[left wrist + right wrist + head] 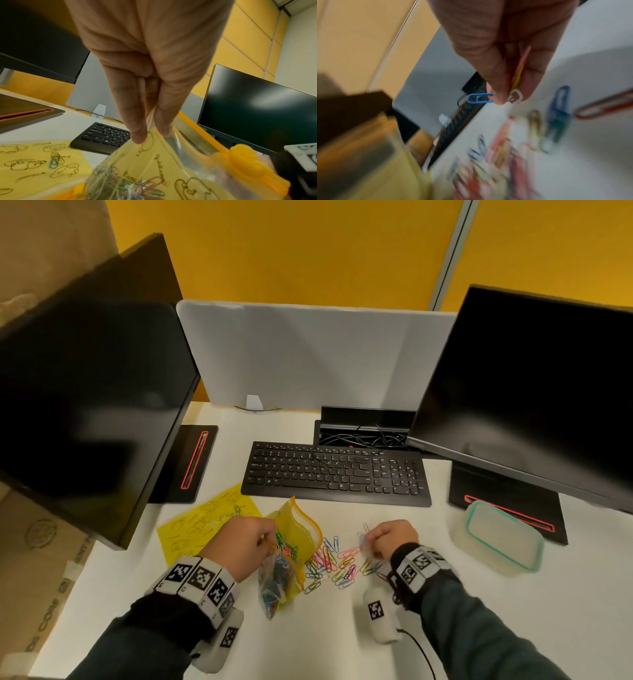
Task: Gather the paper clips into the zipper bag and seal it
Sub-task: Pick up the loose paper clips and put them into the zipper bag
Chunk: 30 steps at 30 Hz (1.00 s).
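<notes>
Yellow plastic dominates the middle of the desk [342,628]: the zipper bag [296,534] stands partly filled with clips, its mouth gaping toward the loose pile. The left hand [245,546] pinches one lip of the bag between thumb and fingers [135,121], holding that side up. The right hand [390,539] hangs above the scattered paper clips [334,563], fingertips pressed together on a small bunch of them; a blue clip [479,98] pokes out sideways from the pinch.

That blue clip looks loosely caught and could drop on the way across. Only one lip is held, so the mouth may sag shut and clips could glance off the rim onto the desk. Many clips lie outside the bag, and one rests apart on the yellow printed sheet [202,525], easy to overlook. The orange slider [243,159] sits at one end; a clip lodged in the track would block sealing.
</notes>
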Each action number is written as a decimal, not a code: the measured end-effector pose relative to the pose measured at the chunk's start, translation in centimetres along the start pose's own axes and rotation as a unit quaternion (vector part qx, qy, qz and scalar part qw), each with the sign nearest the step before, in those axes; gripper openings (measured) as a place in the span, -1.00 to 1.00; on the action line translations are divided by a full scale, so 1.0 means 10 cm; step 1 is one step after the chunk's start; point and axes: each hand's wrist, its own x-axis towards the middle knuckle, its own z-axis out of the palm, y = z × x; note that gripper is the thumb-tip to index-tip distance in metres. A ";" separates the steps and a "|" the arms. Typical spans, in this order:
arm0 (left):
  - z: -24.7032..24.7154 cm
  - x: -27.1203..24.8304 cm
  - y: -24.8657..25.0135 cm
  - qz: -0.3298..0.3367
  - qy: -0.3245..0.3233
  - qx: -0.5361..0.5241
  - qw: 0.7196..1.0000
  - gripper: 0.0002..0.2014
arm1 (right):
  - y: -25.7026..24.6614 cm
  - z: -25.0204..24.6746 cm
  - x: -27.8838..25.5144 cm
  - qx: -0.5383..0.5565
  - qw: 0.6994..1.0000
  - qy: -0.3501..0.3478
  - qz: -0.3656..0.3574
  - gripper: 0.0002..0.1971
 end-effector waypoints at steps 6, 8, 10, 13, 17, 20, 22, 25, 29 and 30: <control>0.01 0.02 0.02 -0.029 -0.013 -0.021 0.999 -0.71 | -0.72 0.08 -0.46 0.090 0.978 -0.094 -0.162 -0.70; 0.02 0.03 0.02 -0.024 -0.013 -0.014 1.000 -0.70 | -0.88 0.26 -0.56 0.057 0.970 -0.121 -0.203 -0.80; 0.03 0.04 0.02 -0.019 -0.012 -0.010 1.000 -0.66 | -0.94 0.40 -0.60 0.022 0.965 -0.119 -0.232 -0.89; 0.00 0.04 0.00 -0.022 -0.007 -0.018 1.000 -0.66 | -0.85 0.35 -0.51 0.028 0.970 -0.052 -0.236 -0.82; -0.04 0.01 -0.03 -0.022 -0.004 -0.014 1.000 -0.66 | -0.27 0.11 -0.19 -0.126 0.985 -0.021 -0.114 -0.47; -0.07 -0.02 -0.04 -0.029 -0.005 -0.024 0.999 -0.76 | 0.13 0.23 -0.15 -0.293 0.951 -0.090 -0.046 0.07; -0.08 -0.04 -0.03 -0.036 -0.003 -0.032 0.999 -0.80 | 0.20 0.38 -0.23 -0.330 0.934 -0.123 -0.059 0.23; -0.08 -0.03 -0.03 -0.041 -0.003 -0.028 0.999 -0.78 | 0.13 0.59 -0.33 -0.346 0.924 -0.144 -0.080 0.15; -0.09 -0.01 -0.01 -0.042 -0.013 -0.023 0.999 -0.74 | 0.05 0.70 -0.33 -0.359 0.913 -0.092 -0.169 -0.46; -0.09 -0.01 -0.01 -0.041 -0.015 -0.023 0.999 -0.76 | 0.03 0.69 -0.33 -0.360 0.909 -0.085 -0.189 -0.60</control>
